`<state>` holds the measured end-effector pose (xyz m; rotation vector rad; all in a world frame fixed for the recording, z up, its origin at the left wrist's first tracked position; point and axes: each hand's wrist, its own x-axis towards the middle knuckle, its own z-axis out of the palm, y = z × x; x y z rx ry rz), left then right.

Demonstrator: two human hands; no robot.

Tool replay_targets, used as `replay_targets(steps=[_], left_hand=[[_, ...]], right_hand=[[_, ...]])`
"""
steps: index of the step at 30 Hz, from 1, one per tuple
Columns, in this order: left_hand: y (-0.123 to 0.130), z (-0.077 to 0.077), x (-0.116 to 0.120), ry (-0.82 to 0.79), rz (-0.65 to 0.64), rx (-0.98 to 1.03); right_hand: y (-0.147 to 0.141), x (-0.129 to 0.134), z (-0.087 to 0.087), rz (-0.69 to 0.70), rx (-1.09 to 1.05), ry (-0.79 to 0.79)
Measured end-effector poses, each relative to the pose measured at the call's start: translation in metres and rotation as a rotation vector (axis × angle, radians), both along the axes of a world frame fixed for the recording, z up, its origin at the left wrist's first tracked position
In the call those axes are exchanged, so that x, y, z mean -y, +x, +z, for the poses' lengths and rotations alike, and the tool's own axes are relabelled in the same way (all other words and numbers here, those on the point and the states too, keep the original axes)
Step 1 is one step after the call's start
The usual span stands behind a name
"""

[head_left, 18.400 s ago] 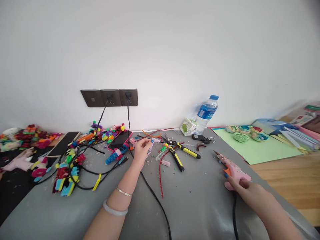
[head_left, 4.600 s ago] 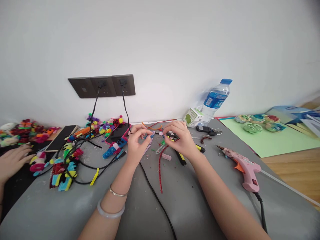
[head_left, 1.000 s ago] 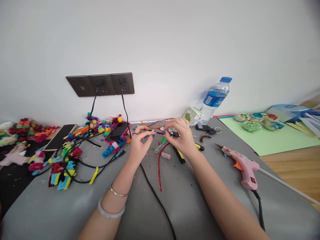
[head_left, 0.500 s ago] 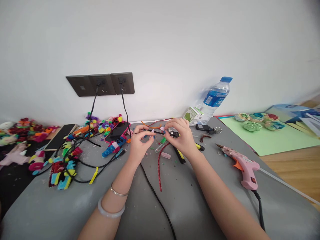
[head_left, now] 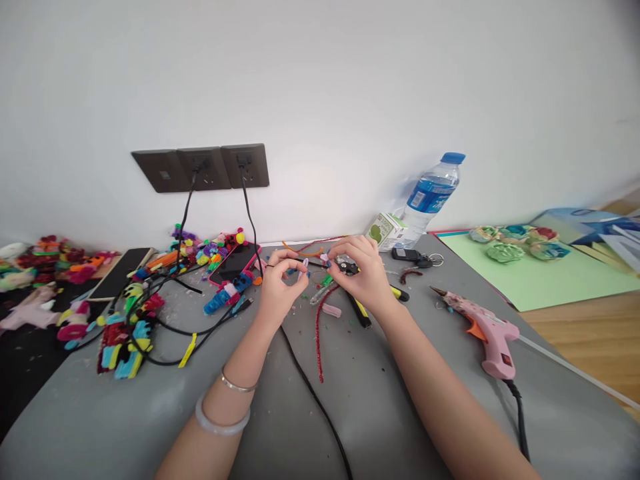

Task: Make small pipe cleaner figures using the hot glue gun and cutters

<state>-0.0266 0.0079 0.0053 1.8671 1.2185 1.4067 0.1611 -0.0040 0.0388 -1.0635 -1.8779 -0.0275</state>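
Observation:
My left hand is closed in a pinch on a small pale lilac fuzzy piece that looks like a bit of pipe cleaner. Across a small gap, my right hand pinches a tiny pale pink fuzzy piece. Its exact shape is partly hidden by the fingers. Pliers with black and yellow handles lie under the right hand. A red pipe cleaner stretches toward me below the hands, beside a short pink piece. An orange pipe cleaner lies behind the fingers.
Pipe-cleaner figures, cables and phones crowd the left. A water bottle, a small carton and keys stand or lie at the back right. A pink glue gun rests right, near paper flowers on green paper.
The lilac piece in my left hand has turned slightly and sits a little lower between the fingertips. My right hand has hardly moved.

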Motion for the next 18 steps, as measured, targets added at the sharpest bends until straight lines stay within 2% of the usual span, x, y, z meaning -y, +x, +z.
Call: replay_targets(steps=[11, 18], left_hand=[[0.0019, 0.0001, 0.0023, -0.021, -0.025, -0.041], [-0.0002, -0.0011, -0.0007, -0.006, 0.005, -0.020]], right_hand=[[0.0004, -0.0003, -0.0004, -0.007, 0.023, -0.005], [0.0007, -0.0001, -0.0006, -0.007, 0.016, -0.008]])
